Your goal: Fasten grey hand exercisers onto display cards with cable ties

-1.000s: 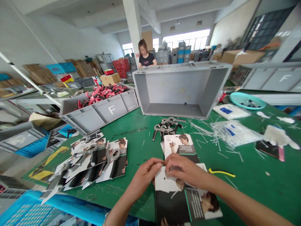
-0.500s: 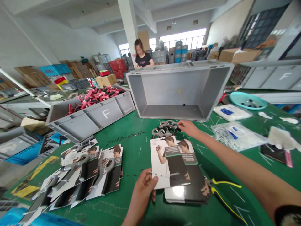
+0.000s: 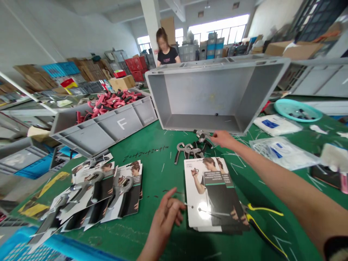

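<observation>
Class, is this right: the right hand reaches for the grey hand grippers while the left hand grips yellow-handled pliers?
No: the head view shows the left hand open and empty; the yellow-handled pliers lie on the green mat. The rest stands.

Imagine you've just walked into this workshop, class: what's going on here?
A person's right hand reaches to a pile of hand grippers on a green work mat, while their open left hand hovers beside a stack of printed cards. Yellow-handled pliers lie by the stack, and cards with grippers on them lie to the left. A co-worker stands beyond a large grey crate.
</observation>
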Demonstrator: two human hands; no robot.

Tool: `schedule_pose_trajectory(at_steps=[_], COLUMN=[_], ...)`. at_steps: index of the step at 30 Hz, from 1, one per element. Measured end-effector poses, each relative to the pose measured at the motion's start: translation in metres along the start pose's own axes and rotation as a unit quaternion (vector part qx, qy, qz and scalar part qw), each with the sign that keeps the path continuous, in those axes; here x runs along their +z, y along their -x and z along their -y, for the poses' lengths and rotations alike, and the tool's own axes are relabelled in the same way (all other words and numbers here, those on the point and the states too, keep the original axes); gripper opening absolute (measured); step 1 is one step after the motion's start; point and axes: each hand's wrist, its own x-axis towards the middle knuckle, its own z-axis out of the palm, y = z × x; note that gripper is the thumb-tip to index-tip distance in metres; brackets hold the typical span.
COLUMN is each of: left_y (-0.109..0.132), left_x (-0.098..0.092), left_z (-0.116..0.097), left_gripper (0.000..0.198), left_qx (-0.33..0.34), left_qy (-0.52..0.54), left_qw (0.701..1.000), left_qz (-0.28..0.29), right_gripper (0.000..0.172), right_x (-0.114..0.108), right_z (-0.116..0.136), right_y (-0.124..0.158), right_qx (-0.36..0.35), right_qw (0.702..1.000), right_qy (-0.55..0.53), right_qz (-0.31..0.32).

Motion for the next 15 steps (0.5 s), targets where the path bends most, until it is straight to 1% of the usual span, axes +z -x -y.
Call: schedule_pose_trajectory(at_steps=[2,3,4,5,6,8,9,11,13,15], left_y=[-0.007,-0.012,-0.017,-0.022,-0.028,-0.039,-0.044,-0.053,-0.057,-0.056], left_x=[-0.011,-0.013,-0.012,-0.009,-0.004,0.007,0.012,0.018,0.016,0.010], left_z=[-0.014,-0.022,-0.029,-0.036,-0.042,-0.049,-0.050,-0.045,-0.036,-0.028], left_gripper=[0.049,0.046,0.043,0.043,0.043,0.048,0.049,0.043,0.034,0.028], left_qx=[0.030,0.050,0.074,0.104,0.136,0.191,0.211,0.235,0.252,0.267], left_qy=[-0.025,-0.035,-0.044,-0.051,-0.057,-0.065,-0.071,-0.100,-0.156,-0.225], left_qw=[0.999,0.998,0.996,0.993,0.989,0.979,0.974,0.966,0.955,0.936], left_qz=[-0.020,-0.022,-0.015,-0.002,0.012,0.032,0.036,0.033,0.024,0.038], right_gripper=[0.035,0.035,0.032,0.030,0.028,0.022,0.020,0.016,0.014,0.016], right_x=[-0.011,-0.014,-0.014,-0.011,-0.007,0.007,0.016,0.033,0.046,0.053], right_z=[-0.006,-0.005,-0.002,0.005,0.013,0.031,0.039,0.051,0.055,0.053], right_y=[0.050,0.077,0.104,0.129,0.153,0.188,0.201,0.216,0.226,0.237], right_qx=[-0.001,-0.009,-0.026,-0.049,-0.070,-0.097,-0.102,-0.099,-0.087,-0.069], right_qw=[0.999,0.998,0.993,0.987,0.983,0.983,0.985,0.989,0.992,0.995], right_qy=[-0.033,-0.057,-0.114,-0.154,-0.170,-0.145,-0.120,-0.076,-0.047,-0.015], right_qz=[-0.013,-0.021,-0.024,-0.020,-0.026,-0.053,-0.067,-0.080,-0.073,-0.065])
